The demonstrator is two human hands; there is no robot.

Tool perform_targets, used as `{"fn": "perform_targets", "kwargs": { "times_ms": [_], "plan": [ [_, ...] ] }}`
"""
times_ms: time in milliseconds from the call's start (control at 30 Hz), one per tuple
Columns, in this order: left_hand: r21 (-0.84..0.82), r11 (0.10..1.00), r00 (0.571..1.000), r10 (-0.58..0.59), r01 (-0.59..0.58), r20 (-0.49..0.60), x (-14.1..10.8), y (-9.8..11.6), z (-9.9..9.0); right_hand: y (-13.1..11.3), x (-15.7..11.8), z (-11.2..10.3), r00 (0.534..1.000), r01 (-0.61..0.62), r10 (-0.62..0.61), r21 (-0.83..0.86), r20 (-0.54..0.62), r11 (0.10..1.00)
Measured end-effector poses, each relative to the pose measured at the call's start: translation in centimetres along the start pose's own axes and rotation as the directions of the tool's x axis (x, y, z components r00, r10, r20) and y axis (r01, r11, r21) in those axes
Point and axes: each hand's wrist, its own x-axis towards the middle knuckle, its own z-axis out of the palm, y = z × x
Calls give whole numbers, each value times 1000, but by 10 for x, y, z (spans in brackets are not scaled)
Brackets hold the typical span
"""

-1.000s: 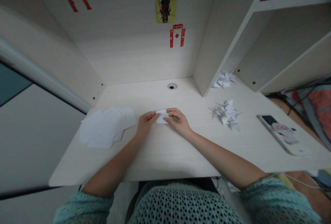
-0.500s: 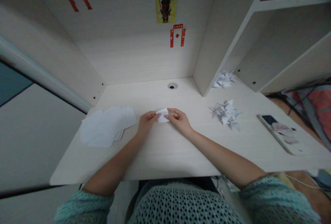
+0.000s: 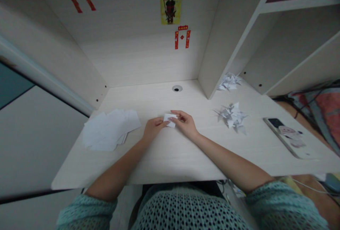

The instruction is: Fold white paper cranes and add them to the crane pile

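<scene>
A small folded piece of white paper [image 3: 170, 124] is held between my two hands, just above or on the desk [image 3: 164, 159]. My left hand [image 3: 153, 127] pinches its left side with thumb and fingers. From the right, my right hand [image 3: 186, 122] grips it, the thumb lying on the paper and the forefinger reaching past its far edge. A spread stack of white paper sheets [image 3: 106, 131] lies to the left of my left hand. Beyond my right hand sits a pile of folded white paper pieces [image 3: 233, 115] with pointed ends.
A second heap of folded paper [image 3: 230, 81] lies behind the upright panel [image 3: 220, 46]. At the right rests a phone [image 3: 289, 138] with a picture on its back. A round cable hole [image 3: 177, 88] is near the back wall.
The folded paper has shifted slightly to the right and turned between my fingers. My left hand has moved a little to the right with it.
</scene>
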Motion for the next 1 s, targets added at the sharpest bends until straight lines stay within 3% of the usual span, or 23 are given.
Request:
{"fn": "perform_targets", "kwargs": {
  "times_ms": [133,333,433,833,1000],
  "plan": [
    [-68,997,999,-25,22,-48,2,-2,0,0,1,1,993,-94,86,100,77,991],
    [-140,990,999,-31,35,28,7,-13,2,-3,1,1,986,-163,157,117,55,980],
    [-118,993,998,-17,24,57,9,-16,3,-1,1,1,986,-162,157,115,48,980],
    [108,994,1000,-2,4,-23,4,-9,1,-7,-1,2,989,-145,143,102,25,984],
    [92,996,1000,1,1,-13,3,-7,2,-3,-1,1,989,-147,145,119,32,982]
  ]
}}
